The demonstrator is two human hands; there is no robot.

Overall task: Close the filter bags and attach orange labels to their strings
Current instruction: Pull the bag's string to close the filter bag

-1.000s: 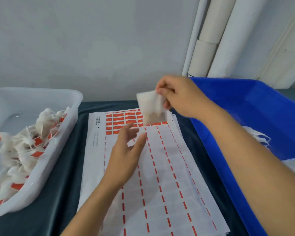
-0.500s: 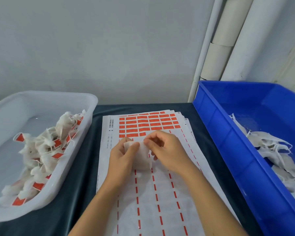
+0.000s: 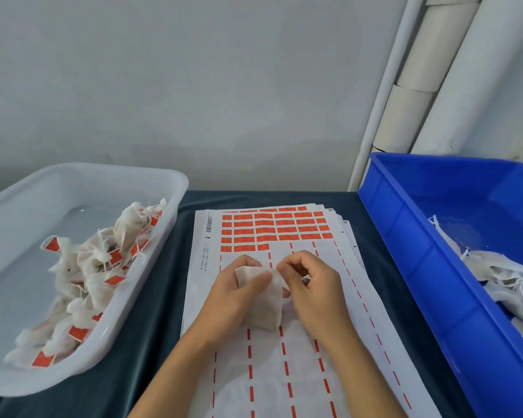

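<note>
A white filter bag is held between both hands above the label sheet. My left hand grips the bag's left side, thumb across its front. My right hand pinches the bag's top right edge with curled fingers. Rows of orange labels remain at the far end of the sheet; the near part shows only orange dashes where labels were peeled.
A white tub on the left holds several closed bags with orange labels. A blue bin on the right holds several unlabelled white bags. White pipes stand against the wall. A dark cloth covers the table.
My right hand brought the bag down from in front of the blue bin to the sheet, and my left hand took hold of it. Both hands now work at its top edge.
</note>
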